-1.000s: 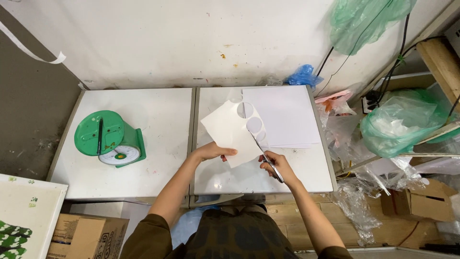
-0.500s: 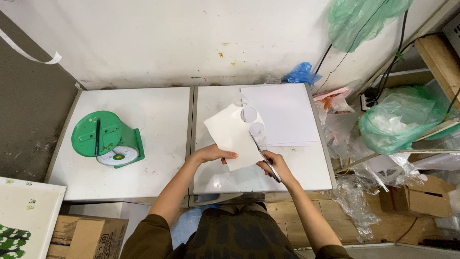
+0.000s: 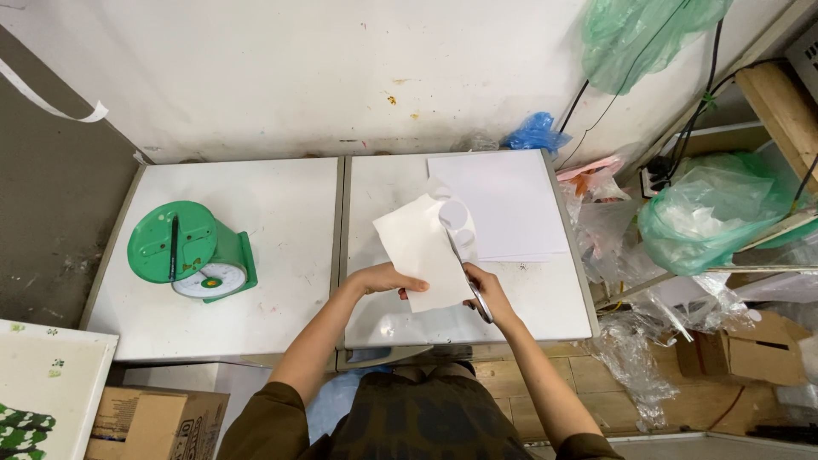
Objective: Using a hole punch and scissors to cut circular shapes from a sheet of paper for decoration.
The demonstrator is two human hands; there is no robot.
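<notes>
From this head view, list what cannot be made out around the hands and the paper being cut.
- Scissors: the right hand covers the handles, and the paper sheet hides part of the blades.
- Left hand: its fingertips are tucked behind the sheet's edge, so its grip is unclear.
- Green scale: the dial is too small to read.
- Cut circles: white on the white paper stack, so the count is uncertain.

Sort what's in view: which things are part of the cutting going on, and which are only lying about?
In use:
left hand holding the white sheet
right hand working the scissors along the sheet's edge
stack of white paper, cut white discs

Lying about:
green kitchen scale
blue bag
green plastic bags
cardboard boxes
</notes>
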